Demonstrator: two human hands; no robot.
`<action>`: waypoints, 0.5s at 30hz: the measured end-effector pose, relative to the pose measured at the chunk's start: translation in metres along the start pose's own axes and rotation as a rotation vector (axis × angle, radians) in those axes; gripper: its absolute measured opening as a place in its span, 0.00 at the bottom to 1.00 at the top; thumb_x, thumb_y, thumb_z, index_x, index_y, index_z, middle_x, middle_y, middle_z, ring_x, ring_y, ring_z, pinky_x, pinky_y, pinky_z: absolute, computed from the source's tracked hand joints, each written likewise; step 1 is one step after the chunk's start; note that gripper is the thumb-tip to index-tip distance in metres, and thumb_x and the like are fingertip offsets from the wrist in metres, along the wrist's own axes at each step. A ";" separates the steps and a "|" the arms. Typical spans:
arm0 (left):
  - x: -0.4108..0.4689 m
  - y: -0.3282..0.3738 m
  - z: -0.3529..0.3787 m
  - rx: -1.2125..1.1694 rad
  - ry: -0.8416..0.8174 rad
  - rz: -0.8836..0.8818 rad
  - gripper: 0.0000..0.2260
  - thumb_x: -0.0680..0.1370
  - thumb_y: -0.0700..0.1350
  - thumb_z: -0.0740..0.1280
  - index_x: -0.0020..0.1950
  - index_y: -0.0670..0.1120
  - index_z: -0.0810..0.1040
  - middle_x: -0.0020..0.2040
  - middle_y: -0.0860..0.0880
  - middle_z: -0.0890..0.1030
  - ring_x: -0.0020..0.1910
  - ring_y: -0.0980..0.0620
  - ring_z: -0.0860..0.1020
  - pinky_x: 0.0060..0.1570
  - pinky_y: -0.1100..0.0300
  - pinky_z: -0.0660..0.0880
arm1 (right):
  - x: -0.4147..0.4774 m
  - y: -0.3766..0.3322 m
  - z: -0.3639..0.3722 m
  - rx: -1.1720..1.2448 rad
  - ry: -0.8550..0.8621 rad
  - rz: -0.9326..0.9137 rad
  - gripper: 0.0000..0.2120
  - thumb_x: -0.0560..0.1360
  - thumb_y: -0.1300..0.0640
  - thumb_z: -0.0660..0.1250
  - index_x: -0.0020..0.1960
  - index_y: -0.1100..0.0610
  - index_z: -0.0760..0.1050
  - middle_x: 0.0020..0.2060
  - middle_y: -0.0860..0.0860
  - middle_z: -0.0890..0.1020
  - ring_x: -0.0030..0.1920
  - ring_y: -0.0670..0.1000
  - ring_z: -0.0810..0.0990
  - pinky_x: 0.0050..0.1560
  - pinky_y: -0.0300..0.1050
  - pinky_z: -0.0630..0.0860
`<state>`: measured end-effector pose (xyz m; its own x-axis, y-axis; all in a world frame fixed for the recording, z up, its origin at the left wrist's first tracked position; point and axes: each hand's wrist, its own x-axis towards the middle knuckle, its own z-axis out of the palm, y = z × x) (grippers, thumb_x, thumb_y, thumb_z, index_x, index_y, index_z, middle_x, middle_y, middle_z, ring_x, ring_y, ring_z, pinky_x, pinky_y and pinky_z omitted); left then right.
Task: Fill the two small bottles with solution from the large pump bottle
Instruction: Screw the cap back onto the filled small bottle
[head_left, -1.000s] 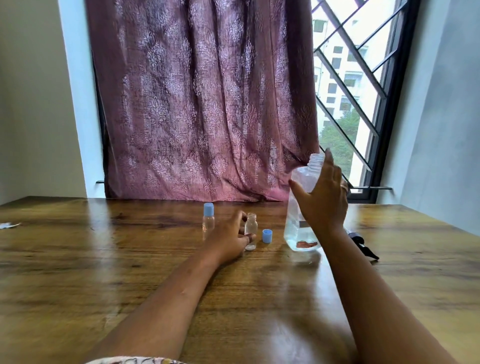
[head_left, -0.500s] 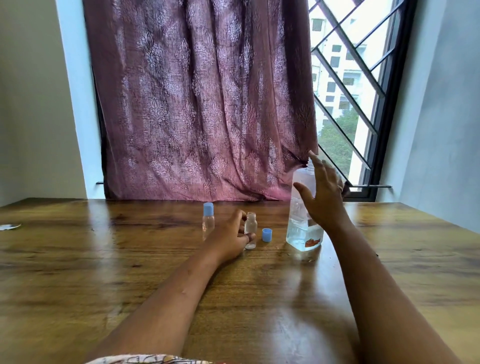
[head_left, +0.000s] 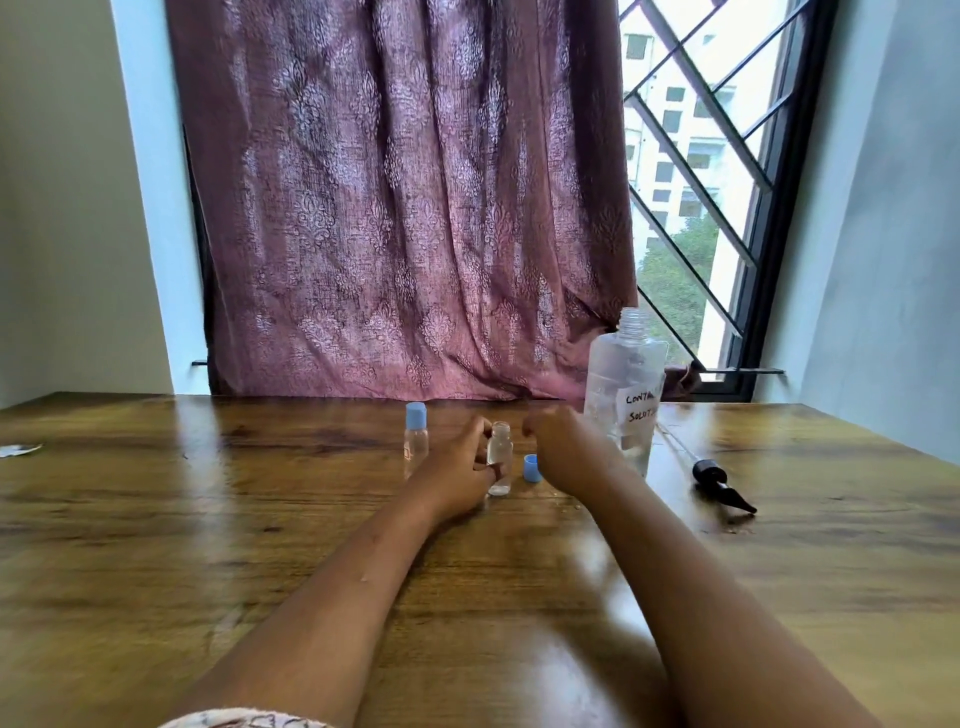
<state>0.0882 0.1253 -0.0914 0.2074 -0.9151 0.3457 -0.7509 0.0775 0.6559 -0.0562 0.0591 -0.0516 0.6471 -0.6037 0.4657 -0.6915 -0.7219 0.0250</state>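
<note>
The large clear bottle (head_left: 623, 395) with a handwritten label stands upright and uncapped at the right of centre on the wooden table (head_left: 208, 545). An open small bottle (head_left: 500, 457) stands at centre, and my left hand (head_left: 457, 467) holds it from the left with thumb and fingers curled round it. Its blue cap (head_left: 531, 467) lies just right of it. My right hand (head_left: 566, 452) hovers over that cap with fingers curled, holding nothing I can see. A second small bottle (head_left: 415, 439) with a blue cap on stands to the left.
The black pump head (head_left: 719, 480) with its tube lies on the table right of the large bottle. A scrap of paper (head_left: 18, 449) lies at the far left edge. A maroon curtain and a barred window stand behind the table.
My right hand has set the large bottle down, let go of it and moved left and down toward the blue cap. My left hand has kept its hold on the open small bottle.
</note>
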 end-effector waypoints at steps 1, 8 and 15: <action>0.000 0.000 0.000 -0.005 0.003 0.009 0.15 0.75 0.49 0.67 0.58 0.54 0.66 0.52 0.52 0.80 0.52 0.52 0.78 0.62 0.46 0.70 | 0.001 0.000 0.006 0.011 -0.110 -0.002 0.14 0.73 0.67 0.61 0.57 0.60 0.76 0.55 0.58 0.80 0.55 0.58 0.80 0.52 0.52 0.78; -0.001 0.002 -0.001 -0.031 -0.003 0.011 0.16 0.75 0.48 0.67 0.60 0.52 0.67 0.54 0.51 0.81 0.53 0.53 0.79 0.61 0.48 0.72 | 0.006 0.002 0.019 0.039 -0.248 -0.037 0.14 0.73 0.62 0.65 0.58 0.56 0.77 0.58 0.55 0.79 0.59 0.55 0.76 0.58 0.46 0.74; 0.000 0.000 0.000 -0.027 -0.007 0.013 0.16 0.75 0.49 0.67 0.60 0.53 0.67 0.54 0.52 0.81 0.53 0.54 0.79 0.62 0.48 0.71 | 0.004 0.007 0.015 0.127 -0.155 -0.071 0.09 0.70 0.66 0.64 0.48 0.57 0.77 0.51 0.54 0.79 0.53 0.54 0.77 0.51 0.45 0.73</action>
<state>0.0883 0.1255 -0.0909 0.1930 -0.9167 0.3499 -0.7363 0.1004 0.6691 -0.0536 0.0465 -0.0631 0.7410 -0.5880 0.3243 -0.6032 -0.7951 -0.0633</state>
